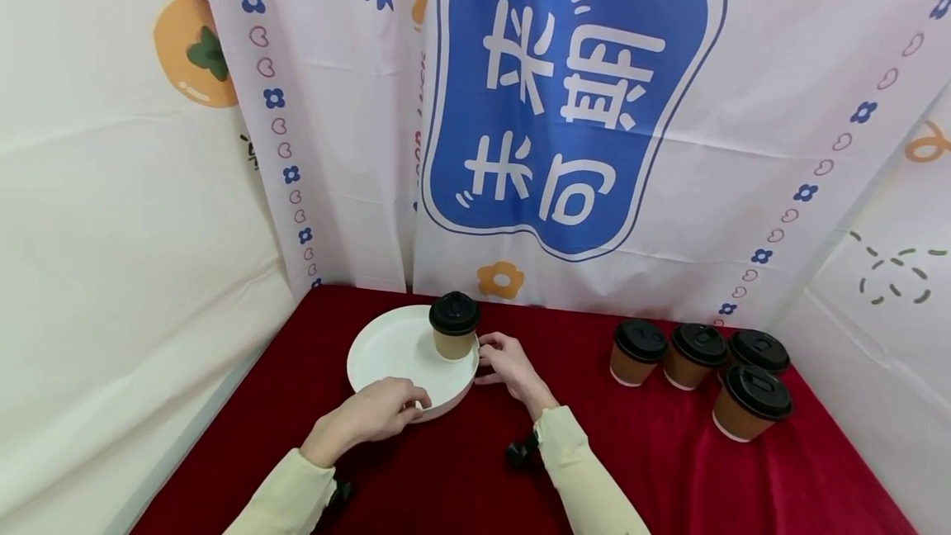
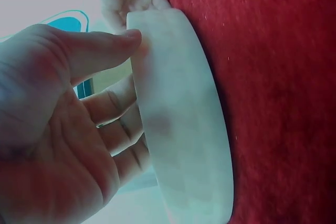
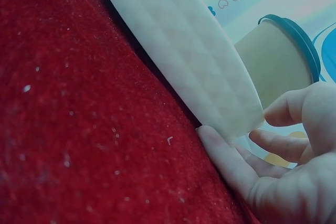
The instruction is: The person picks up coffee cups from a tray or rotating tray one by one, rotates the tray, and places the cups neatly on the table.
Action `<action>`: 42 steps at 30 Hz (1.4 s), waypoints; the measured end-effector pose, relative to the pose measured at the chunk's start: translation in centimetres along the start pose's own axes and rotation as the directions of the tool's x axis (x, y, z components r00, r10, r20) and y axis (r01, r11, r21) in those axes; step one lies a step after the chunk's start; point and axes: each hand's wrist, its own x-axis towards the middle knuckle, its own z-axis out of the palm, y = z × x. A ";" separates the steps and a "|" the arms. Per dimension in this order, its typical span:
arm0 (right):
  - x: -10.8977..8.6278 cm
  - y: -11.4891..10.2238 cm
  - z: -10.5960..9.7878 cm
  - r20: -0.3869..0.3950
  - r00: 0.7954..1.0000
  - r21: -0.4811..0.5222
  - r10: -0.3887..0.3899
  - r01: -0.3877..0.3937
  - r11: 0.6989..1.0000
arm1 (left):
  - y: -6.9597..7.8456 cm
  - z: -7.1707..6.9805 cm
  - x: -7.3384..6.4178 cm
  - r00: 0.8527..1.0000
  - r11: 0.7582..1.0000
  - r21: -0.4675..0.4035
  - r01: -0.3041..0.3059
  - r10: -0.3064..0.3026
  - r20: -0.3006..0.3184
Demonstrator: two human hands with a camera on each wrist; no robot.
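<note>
A round white tray with a low, faceted wall lies on the red cloth. One lidded paper coffee cup, tan with a black lid, stands upright inside it at the far right. My left hand holds the near rim, its thumb at the wall's top edge and its fingers over the inner side. On the right side, my right hand grips the tray's edge; in the right wrist view its thumb lies low by the wall's base and the index fingertip touches the rim.
Several brown cups with black lids, among them a front cup and a left cup, stand grouped at the right of the red cloth. A printed white curtain hangs behind, and white fabric walls flank both sides.
</note>
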 end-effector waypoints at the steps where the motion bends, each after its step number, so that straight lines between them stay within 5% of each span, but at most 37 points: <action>1: 0.0 0.1 0.0 0.000 1.000 0.001 0.000 0.000 1.000 | -0.1 -0.1 -0.1 1.000 1.000 -0.003 0.004 -0.004 0.004; 12: -0.1 0.1 -0.1 0.008 1.000 0.007 -0.002 0.002 1.000 | -1.4 -1.4 -1.6 1.000 1.000 -0.008 0.002 -0.002 0.001; 26: -0.2 0.1 -0.2 0.017 1.000 0.009 -0.010 0.009 1.000 | -2.5 -2.0 -1.7 0.998 0.998 -0.043 -0.051 0.052 0.018; 30: -0.3 0.1 -0.1 0.019 1.000 0.006 -0.003 0.003 1.000 | -1.9 -1.8 -1.2 0.996 0.998 -0.031 -0.062 0.059 -0.072; 34: -0.2 -0.1 -0.2 0.016 1.000 0.008 -0.005 0.005 1.000 | -0.4 -1.6 -0.2 0.976 0.997 -0.020 -0.070 0.065 -0.209; 42: -0.2 0.0 -0.1 0.015 1.000 0.010 -0.003 0.003 1.000 | 2.0 -0.3 1.8 0.960 0.998 -0.007 -0.060 0.056 -0.273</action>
